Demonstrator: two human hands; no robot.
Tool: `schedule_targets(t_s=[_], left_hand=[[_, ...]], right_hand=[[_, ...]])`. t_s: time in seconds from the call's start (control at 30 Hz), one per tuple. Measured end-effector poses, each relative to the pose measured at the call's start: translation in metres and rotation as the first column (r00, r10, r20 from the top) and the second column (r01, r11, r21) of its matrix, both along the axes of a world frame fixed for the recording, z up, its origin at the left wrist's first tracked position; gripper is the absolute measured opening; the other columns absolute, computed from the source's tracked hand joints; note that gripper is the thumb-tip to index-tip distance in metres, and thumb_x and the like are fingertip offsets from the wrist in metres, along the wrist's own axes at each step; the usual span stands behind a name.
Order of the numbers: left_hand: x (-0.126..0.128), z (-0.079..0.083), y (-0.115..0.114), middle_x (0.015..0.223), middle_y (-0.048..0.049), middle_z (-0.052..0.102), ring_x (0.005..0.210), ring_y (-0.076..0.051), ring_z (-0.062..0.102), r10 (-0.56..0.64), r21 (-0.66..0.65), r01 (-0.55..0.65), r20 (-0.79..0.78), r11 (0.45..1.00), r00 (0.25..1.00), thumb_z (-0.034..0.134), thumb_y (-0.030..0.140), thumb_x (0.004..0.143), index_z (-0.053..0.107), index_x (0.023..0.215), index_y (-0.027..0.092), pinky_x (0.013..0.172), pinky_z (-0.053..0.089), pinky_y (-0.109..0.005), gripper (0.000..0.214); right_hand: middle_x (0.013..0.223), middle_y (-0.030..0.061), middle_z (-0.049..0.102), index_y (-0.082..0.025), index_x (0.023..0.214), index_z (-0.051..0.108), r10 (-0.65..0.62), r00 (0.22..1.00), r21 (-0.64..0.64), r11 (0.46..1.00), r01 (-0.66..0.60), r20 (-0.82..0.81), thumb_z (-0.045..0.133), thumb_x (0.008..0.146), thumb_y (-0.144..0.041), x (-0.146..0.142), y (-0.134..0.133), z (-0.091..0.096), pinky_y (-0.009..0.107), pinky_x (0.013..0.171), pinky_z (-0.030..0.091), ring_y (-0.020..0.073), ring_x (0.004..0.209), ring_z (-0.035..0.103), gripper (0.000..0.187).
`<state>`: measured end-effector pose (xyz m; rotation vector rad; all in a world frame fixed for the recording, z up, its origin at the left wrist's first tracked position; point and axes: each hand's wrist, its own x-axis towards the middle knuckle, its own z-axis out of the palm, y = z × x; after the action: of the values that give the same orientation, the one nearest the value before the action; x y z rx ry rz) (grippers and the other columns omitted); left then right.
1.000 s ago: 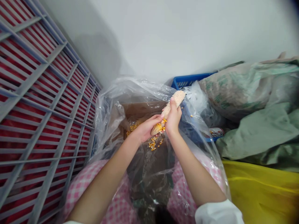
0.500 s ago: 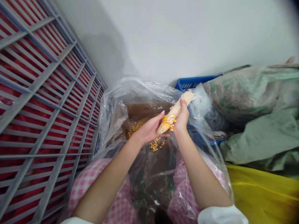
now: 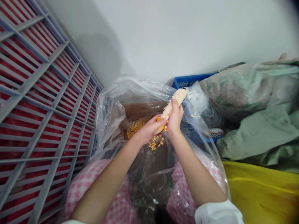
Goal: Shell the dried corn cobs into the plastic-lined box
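A corn cob [image 3: 177, 97], mostly stripped to pale bare core, slants up to the right between my hands. Yellow kernels cling near its lower end. My right hand [image 3: 175, 116] wraps around the middle of the cob, thumb along its top. My left hand [image 3: 151, 128] closes on the lower end, its thumb pressed over the kernels there; some of its fingers are hidden under the cob. Below lie loose corn kernels [image 3: 153, 143] on clear plastic, and a larger pile of kernels [image 3: 135, 129] sits to the left inside the plastic-lined cardboard box [image 3: 142, 109].
A slatted plastic crate [image 3: 46, 105] with red contents rises along the left. On the right are a blue basket [image 3: 191, 80], a stuffed woven sack [image 3: 245, 88], green cloth [image 3: 259, 137] and a yellow sheet [image 3: 257, 186]. A white wall [image 3: 175, 37] stands behind. Clear plastic [image 3: 105, 102] drapes over my knees.
My left thumb has come down over the lower end of the cob, covering kernels that showed before. The view has shifted slightly, and both hands and the cob sit a little further left.
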<state>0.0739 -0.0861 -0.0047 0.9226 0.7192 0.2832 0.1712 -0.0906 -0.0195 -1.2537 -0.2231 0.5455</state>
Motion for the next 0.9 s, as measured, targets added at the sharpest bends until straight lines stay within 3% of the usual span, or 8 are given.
schedule_targets(t_s=[0.07, 0.13, 0.23, 0.4, 0.53, 0.63, 0.8, 0.9], left_hand=[[0.001, -0.002, 0.003, 0.066, -0.0003, 0.055, 0.048, -0.008, 0.05, -0.032, -0.038, 0.033, 0.02, 0.999, 0.999, 0.045, 0.054, 0.075, 0.056, 0.09, 0.016, 0.04, 0.032, -0.018, 0.042], [0.002, -0.003, 0.005, 0.063, -0.0008, 0.054, 0.047, -0.008, 0.049, -0.011, -0.01, 0.011, 0.003, 1.0, 1.0, 0.043, 0.055, 0.076, 0.057, 0.084, 0.014, 0.039, 0.032, -0.018, 0.043], [0.001, -0.005, 0.006, 0.065, 0.0007, 0.053, 0.048, -0.006, 0.048, 0.034, 0.073, -0.032, -0.029, 0.997, 0.999, 0.057, 0.037, 0.073, 0.055, 0.082, 0.014, 0.043, 0.033, -0.017, 0.025], [-0.006, 0.0, 0.012, 0.076, -0.001, 0.055, 0.058, -0.007, 0.052, -0.118, 0.03, 0.115, 0.093, 0.993, 0.989, 0.065, 0.022, 0.065, 0.056, 0.091, 0.014, 0.052, 0.04, -0.018, 0.029], [-0.01, 0.007, 0.017, 0.082, -0.004, 0.058, 0.069, -0.012, 0.057, -0.129, -0.07, 0.143, 0.174, 0.987, 0.976, 0.053, 0.023, 0.074, 0.055, 0.1, 0.017, 0.056, 0.045, -0.022, 0.027], [-0.009, 0.009, 0.017, 0.087, -0.0047, 0.058, 0.072, -0.012, 0.059, -0.111, -0.042, 0.12, 0.186, 0.992, 0.976, 0.051, 0.018, 0.077, 0.053, 0.104, 0.018, 0.059, 0.046, -0.022, 0.028], [-0.007, 0.008, 0.016, 0.08, -0.0065, 0.058, 0.065, -0.013, 0.059, -0.115, -0.122, 0.142, 0.205, 0.982, 0.972, 0.034, 0.033, 0.087, 0.056, 0.095, 0.013, 0.053, 0.046, -0.023, 0.03], [-0.007, 0.009, 0.018, 0.078, -0.0057, 0.058, 0.061, -0.013, 0.058, -0.133, -0.167, 0.167, 0.194, 0.972, 0.972, 0.031, 0.028, 0.088, 0.055, 0.092, 0.012, 0.052, 0.046, -0.024, 0.03]], right_hand=[[0.051, -0.0047, 0.051, -0.019, 0.074, 0.049, 0.005, 1.0, 0.022, 1.0, -0.004, -0.009, 0.051, 0.069, -0.052, -0.002, 0.001, 0.001, 0.025, 0.046, 0.04, 0.0109, 0.045, 0.048, 0.033], [0.052, -0.0047, 0.051, -0.02, 0.073, 0.048, -0.001, 1.0, 0.025, 1.0, 0.001, -0.009, 0.051, 0.069, -0.052, -0.003, 0.002, 0.002, 0.025, 0.046, 0.04, 0.0109, 0.045, 0.048, 0.033], [0.051, -0.0048, 0.051, -0.019, 0.074, 0.049, 0.011, 1.0, 0.002, 1.0, -0.011, 0.019, 0.053, 0.068, -0.052, -0.003, 0.002, 0.005, 0.024, 0.046, 0.039, 0.0107, 0.045, 0.048, 0.034], [0.052, -0.0043, 0.052, -0.019, 0.074, 0.049, 0.041, 0.999, -0.015, 0.999, -0.041, 0.024, 0.05, 0.069, -0.053, 0.002, 0.004, 0.007, 0.024, 0.047, 0.038, 0.0107, 0.045, 0.048, 0.034], [0.051, -0.0042, 0.05, -0.021, 0.071, 0.046, 0.013, 0.997, 0.054, 0.999, -0.009, -0.074, 0.049, 0.07, -0.055, 0.008, 0.006, 0.007, 0.025, 0.045, 0.038, 0.0114, 0.045, 0.047, 0.034], [0.054, -0.004, 0.05, -0.021, 0.072, 0.045, -0.002, 0.993, 0.068, 0.998, 0.01, -0.115, 0.048, 0.07, -0.055, 0.012, 0.006, 0.007, 0.026, 0.047, 0.039, 0.0118, 0.047, 0.048, 0.034], [0.055, -0.0035, 0.047, -0.021, 0.069, 0.043, 0.055, 0.984, 0.073, 0.996, -0.043, -0.169, 0.043, 0.072, -0.056, 0.015, 0.003, 0.008, 0.026, 0.048, 0.039, 0.0112, 0.048, 0.047, 0.035], [0.055, -0.0035, 0.046, -0.02, 0.068, 0.043, 0.076, 0.981, 0.095, 0.994, -0.06, -0.181, 0.042, 0.073, -0.055, 0.015, 0.002, 0.01, 0.025, 0.047, 0.037, 0.0103, 0.047, 0.045, 0.035]])
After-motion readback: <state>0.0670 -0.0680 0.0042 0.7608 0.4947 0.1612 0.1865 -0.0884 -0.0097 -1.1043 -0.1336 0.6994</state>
